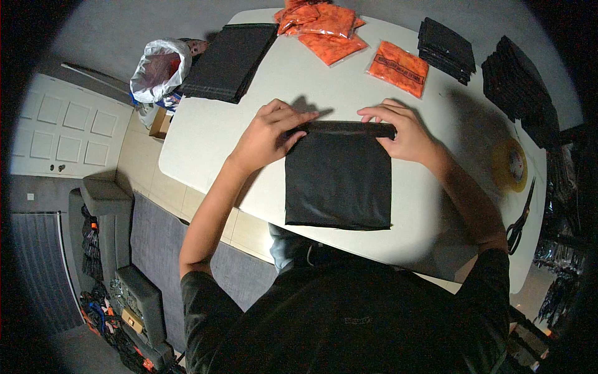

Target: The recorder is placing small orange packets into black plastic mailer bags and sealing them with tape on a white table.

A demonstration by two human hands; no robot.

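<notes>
A piece of black fabric (338, 182) lies flat on the white table (219, 135) before me, its lower edge near the table's front edge. Along its far side runs a narrow folded band. My left hand (278, 131) grips the band's left end between thumb and fingers, the index finger reaching over the top. At the right end, my right hand (402, 131) pinches the same band, thumb below and fingers above. The fingers partly hide both corners.
Stacks of black fabric stand at the far left (229, 61), far right (446, 49) and right edge (518, 84). Orange fabric packets in clear plastic (331, 23) lie at the back, one packet (399, 68) apart. Clear tape (511, 166), scissors (521, 224) and a lined bin (161, 70) flank them.
</notes>
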